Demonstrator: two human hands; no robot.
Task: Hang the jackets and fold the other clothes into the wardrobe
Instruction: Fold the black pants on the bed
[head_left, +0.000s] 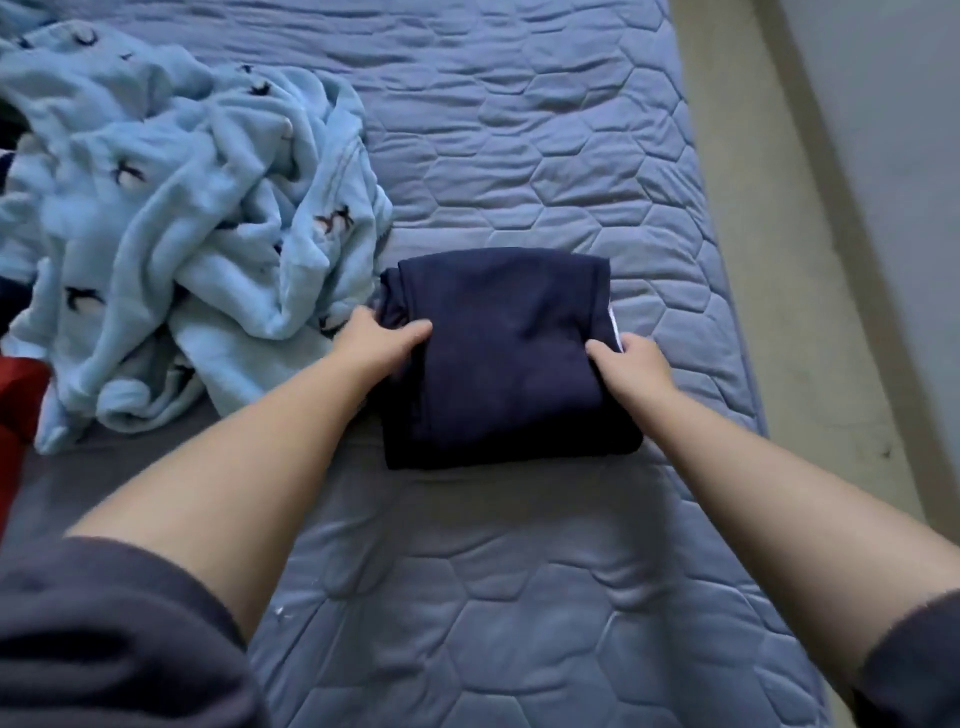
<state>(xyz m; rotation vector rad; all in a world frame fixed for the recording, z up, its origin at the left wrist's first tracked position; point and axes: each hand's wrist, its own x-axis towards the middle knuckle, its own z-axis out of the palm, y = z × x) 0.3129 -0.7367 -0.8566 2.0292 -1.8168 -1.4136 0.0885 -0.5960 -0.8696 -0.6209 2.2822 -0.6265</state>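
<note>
Sleeve nearest; left hand and right hand pinch opposite sides of the squarish garment between them, long axis unclear.

You've got one head cam, looking forward and down at the bed, close over your left hand and right hand.

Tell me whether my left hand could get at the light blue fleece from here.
Probably yes: the left hand grips the navy garment right beside the fleece, nothing between, but must let go first.
</note>
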